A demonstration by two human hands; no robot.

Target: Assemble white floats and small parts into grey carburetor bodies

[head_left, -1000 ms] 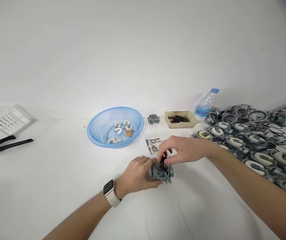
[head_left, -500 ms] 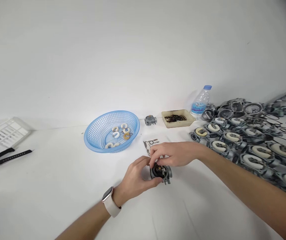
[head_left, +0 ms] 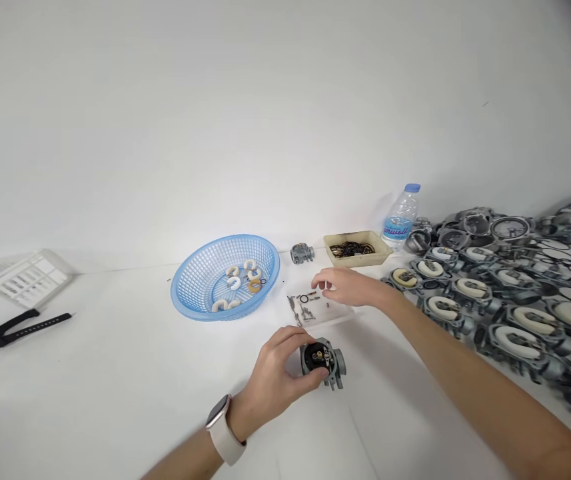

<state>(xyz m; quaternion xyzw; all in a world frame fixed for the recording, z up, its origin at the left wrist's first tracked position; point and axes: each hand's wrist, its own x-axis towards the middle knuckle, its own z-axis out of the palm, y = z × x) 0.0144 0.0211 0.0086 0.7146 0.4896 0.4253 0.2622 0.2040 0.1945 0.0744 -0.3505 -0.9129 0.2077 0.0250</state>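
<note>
My left hand grips a small grey metal carburetor body on the white table, its round opening facing up. A white watch is on that wrist. My right hand hovers farther back over a clear bag of small metal parts, fingers curled loosely and a little apart; I see nothing in them.
A blue plastic basket with white curved pieces stands behind. Another carburetor, a beige tray of black rings and a water bottle line the back. Several carburetor bodies crowd the right. A black strap lies left.
My right hand has left the carburetor and moved back over the bag of small parts. My left hand still holds the carburetor, now with its opening uncovered.
</note>
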